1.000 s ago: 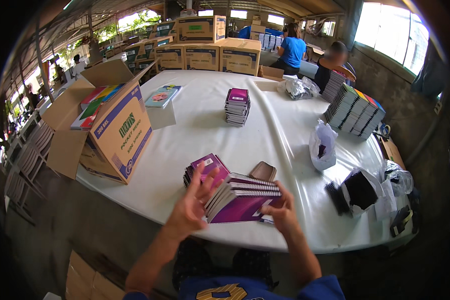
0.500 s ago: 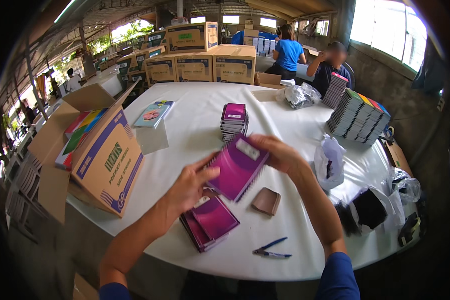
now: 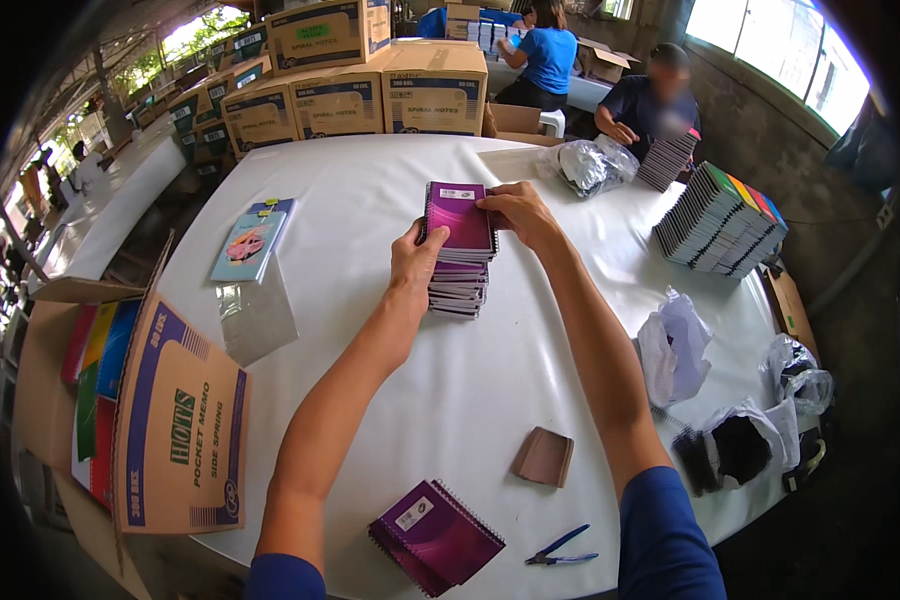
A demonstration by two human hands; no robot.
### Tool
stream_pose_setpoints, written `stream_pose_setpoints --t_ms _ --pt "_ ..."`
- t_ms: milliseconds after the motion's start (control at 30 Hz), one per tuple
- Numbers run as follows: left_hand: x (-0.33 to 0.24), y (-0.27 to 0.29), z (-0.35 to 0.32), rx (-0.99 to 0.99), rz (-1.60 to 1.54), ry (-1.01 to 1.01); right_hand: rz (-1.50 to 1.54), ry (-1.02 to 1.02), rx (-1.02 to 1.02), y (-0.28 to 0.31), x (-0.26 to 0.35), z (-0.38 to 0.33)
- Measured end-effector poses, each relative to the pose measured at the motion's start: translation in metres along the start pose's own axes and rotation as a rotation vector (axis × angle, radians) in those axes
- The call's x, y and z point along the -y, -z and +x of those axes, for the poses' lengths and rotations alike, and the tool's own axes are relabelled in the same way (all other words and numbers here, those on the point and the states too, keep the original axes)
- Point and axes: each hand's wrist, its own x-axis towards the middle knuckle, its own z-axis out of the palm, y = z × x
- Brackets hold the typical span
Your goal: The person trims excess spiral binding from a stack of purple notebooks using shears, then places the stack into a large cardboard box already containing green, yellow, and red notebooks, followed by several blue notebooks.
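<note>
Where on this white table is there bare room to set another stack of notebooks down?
The widest bare patch lies between the purple notebook stack and the near purple notebooks, left of the brown pad. Another lies beyond the stack, toward the cardboard boxes. The right edge is crowded: the multicoloured notebook row, plastic bags, black items.

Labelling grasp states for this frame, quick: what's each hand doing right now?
Left hand: closed on the left edge of the purple notebook stack.
Right hand: gripping the same stack's top right edge.
</note>
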Motion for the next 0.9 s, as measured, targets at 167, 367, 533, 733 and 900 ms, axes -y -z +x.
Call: stream_pose_setpoints --t_ms 167,367,533,733,900 --pt "0.057 0.007 0.052 -0.113 0.289 -0.022 -0.264 0.056 -0.035 -0.001 -0.034 0.041" --pt "0.064 0.006 0.051 -0.034 0.142 -0.012 -0.608 0.002 -0.279 -0.003 -0.062 0.022" --pt "0.033 0.000 0.056 0.070 -0.203 0.366 0.524 -0.372 -0.033 -0.006 -0.091 -0.007" --pt "0.052 0.048 0.069 0.062 -0.148 0.327 0.157 -0.218 -0.103 -0.046 -0.056 -0.057" --pt "0.040 0.101 -0.046 -0.128 0.004 0.078 -0.013 -0.285 -0.014 -0.018 -0.075 -0.187"
